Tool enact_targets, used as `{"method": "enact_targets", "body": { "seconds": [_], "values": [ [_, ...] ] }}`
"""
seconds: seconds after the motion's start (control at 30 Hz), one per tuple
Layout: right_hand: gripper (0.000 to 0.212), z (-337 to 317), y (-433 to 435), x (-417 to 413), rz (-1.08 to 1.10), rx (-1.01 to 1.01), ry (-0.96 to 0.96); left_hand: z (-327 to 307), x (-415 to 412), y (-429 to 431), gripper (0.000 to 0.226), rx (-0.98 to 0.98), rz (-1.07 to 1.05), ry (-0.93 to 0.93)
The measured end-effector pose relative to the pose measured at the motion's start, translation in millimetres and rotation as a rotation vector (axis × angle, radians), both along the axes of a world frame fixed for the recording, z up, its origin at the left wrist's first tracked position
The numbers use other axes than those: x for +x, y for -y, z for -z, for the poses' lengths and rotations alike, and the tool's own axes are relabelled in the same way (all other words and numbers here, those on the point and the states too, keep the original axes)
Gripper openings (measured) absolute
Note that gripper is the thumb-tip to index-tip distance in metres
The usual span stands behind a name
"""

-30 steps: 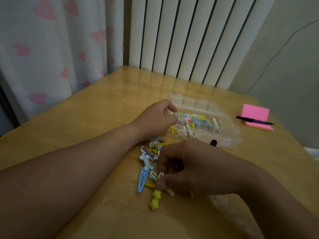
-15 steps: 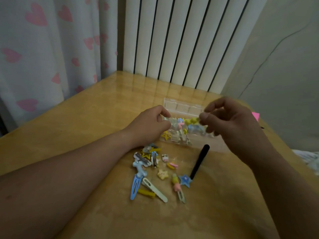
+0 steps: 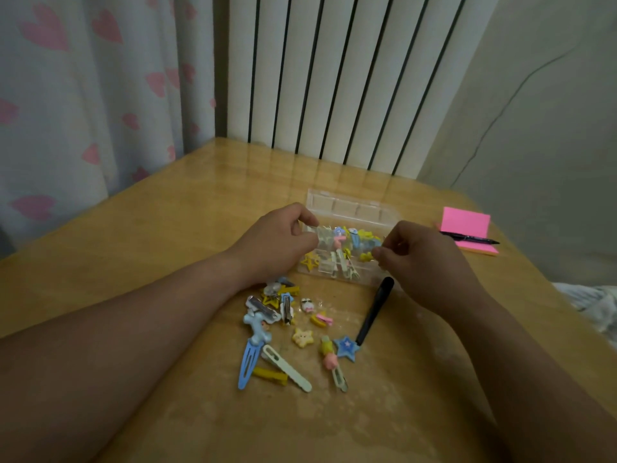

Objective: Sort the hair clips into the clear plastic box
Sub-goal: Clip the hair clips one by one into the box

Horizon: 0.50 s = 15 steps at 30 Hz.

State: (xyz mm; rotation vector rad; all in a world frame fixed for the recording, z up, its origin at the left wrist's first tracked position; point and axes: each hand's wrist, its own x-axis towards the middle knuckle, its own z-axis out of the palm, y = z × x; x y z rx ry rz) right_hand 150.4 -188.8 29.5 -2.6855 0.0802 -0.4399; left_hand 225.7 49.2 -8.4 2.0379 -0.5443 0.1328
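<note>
Head view: the right hand has come down from above the clear plastic box to its near right corner. Its fingers are pinched together over the clips inside, but I cannot tell whether they still hold one. I'd say another piece is going in. The left hand keeps gripping the box's left end. A second ago the right hand covered the pile of hair clips on the desk; now the pile lies uncovered, plenty still loose.
</note>
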Motion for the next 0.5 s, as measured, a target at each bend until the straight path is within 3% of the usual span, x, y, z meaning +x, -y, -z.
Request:
{"method": "enact_targets", "body": {
  "seconds": [0.3, 0.5],
  "values": [
    [0.019, -0.5, -9.3, -2.9, -0.009, 0.139, 0.04, -1.8, -1.8, -0.5, 0.032, -0.012, 0.0, -0.033],
    [0.027, 2.8, -13.4, -1.4, -0.023, 0.117, -0.049, 1.0, -0.1, -0.7, 0.021, -0.006, -0.006, -0.015]
  ]
}}
